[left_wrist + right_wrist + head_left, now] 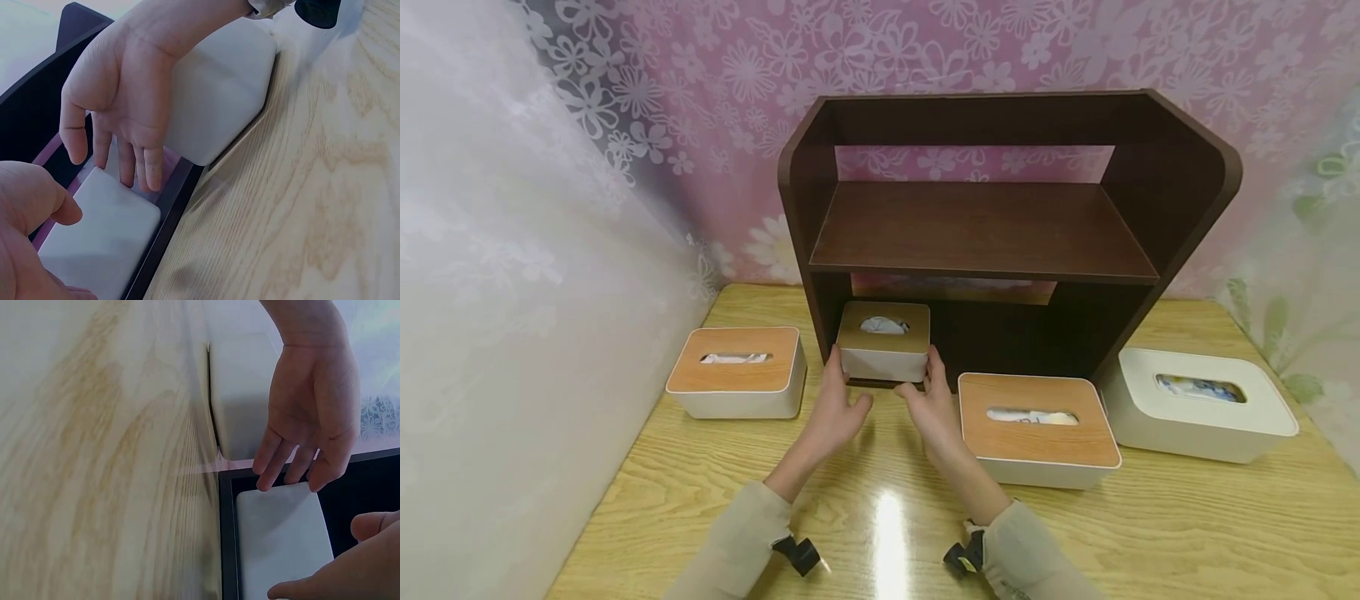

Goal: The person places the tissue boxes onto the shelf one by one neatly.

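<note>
A small tissue box [883,365] with a brown wooden lid and white sides sits at the left of the shelf's lower compartment. The left hand [833,408] has its extended fingers along the box's left side, thumb apart from it. On the opposite side, the right hand [934,412] touches the box with its fingers, its thumb also away. Tissue shows through the oval slot in the lid. In the left wrist view, the box's white side [106,231] lies between both hands. The right wrist view shows the same white side [281,540] just inside the dark shelf edge.
The dark brown two-level shelf [985,229] stands against a pink floral backdrop. An orange-topped tissue box [737,379] is on the table left of it. Another orange-topped box [1037,433] stands at front right, next to a larger all-white box [1202,417].
</note>
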{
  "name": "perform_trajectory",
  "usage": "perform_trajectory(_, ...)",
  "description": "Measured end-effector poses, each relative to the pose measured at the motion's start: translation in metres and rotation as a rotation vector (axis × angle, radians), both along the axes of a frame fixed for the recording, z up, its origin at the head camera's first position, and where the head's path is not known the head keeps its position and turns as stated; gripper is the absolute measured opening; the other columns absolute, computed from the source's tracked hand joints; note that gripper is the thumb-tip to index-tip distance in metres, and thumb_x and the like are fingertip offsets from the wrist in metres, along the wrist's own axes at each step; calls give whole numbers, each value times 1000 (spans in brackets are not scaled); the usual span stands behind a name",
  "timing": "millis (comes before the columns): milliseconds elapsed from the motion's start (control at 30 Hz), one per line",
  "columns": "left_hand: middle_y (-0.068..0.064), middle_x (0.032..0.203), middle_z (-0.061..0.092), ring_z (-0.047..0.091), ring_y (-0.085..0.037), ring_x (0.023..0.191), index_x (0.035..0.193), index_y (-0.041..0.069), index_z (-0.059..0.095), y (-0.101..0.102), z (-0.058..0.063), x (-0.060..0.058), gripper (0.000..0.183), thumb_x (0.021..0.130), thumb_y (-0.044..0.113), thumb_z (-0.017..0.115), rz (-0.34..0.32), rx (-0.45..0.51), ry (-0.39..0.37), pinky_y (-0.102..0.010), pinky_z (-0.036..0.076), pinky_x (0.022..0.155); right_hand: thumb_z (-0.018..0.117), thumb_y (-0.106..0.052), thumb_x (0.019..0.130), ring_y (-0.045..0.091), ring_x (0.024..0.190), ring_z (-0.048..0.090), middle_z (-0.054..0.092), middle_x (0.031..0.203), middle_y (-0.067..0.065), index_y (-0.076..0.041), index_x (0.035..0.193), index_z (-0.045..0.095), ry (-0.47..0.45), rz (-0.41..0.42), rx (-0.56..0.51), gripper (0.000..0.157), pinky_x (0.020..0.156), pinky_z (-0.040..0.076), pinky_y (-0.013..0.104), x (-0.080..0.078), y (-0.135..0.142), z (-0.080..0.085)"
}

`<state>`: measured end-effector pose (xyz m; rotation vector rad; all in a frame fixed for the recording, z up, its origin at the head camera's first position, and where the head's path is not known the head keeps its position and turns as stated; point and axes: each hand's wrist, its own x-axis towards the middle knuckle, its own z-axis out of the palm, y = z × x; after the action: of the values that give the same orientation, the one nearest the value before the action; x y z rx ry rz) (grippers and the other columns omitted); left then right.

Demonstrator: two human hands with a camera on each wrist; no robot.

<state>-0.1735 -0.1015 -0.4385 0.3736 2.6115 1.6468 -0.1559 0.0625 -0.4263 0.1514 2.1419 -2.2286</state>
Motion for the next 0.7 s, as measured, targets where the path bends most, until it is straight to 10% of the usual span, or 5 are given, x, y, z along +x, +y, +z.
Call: perform_trajectory(700,-24,163,-3,29,-44,142,156,-2,-10,0,-6,-12,91,93,6,54,-19,-27,35,-52,34,112,51,-7,95,27,152,-8,-8,166,4,-19,160,-8,34,17,-61,89,120,6,55,-12,0,-7)
